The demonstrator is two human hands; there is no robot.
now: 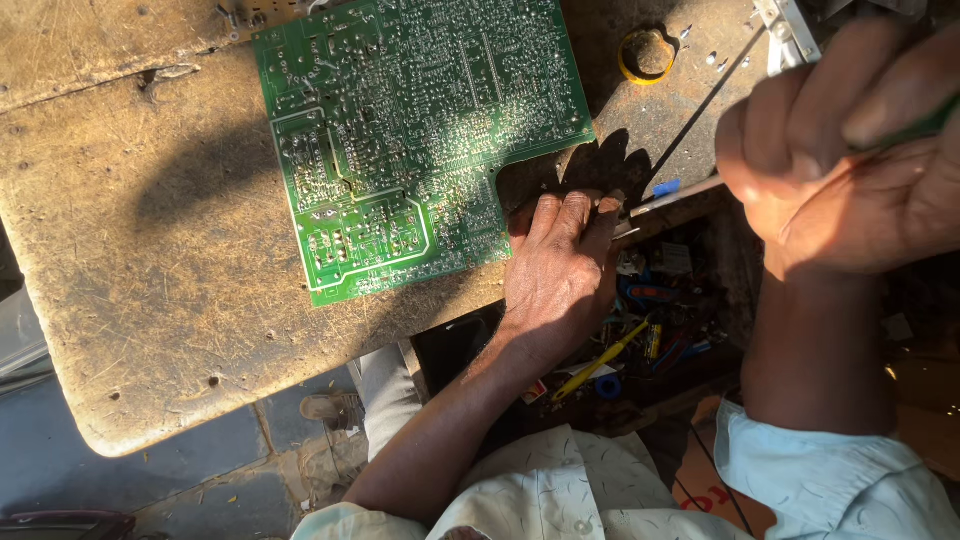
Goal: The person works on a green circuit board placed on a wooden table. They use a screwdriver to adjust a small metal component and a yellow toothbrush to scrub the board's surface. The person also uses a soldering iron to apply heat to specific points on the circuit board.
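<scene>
The right hand (850,160) is curling into a fist around a slim green-handled tool (700,115), up close to the camera at the right side. The tool's long axis is running on a slant, its handle end buried in the fist at the upper right and its thin dark shaft pointing down and to the left, toward the tabletop's near edge. Where exactly the tip is ending I cannot tell; it is sinking into shadow beside the other hand.

The left hand (560,270) is lying palm down with its fingers stretched flat and together, gripping nothing, pressing on the edge of the worn brown tabletop (150,250) just below the notch in a green circuit board (400,130). The fingertips are sitting right at the board's lower right corner, touching or nearly so.

The board is lying solder side up, tilted slightly, its long axis running from the near left up to the far right. It is sitting to the left of both hands. A yellow ring (645,55) is resting beyond it. Below the tabletop's edge, an open drawer of tools (650,320) is showing between the forearms.
</scene>
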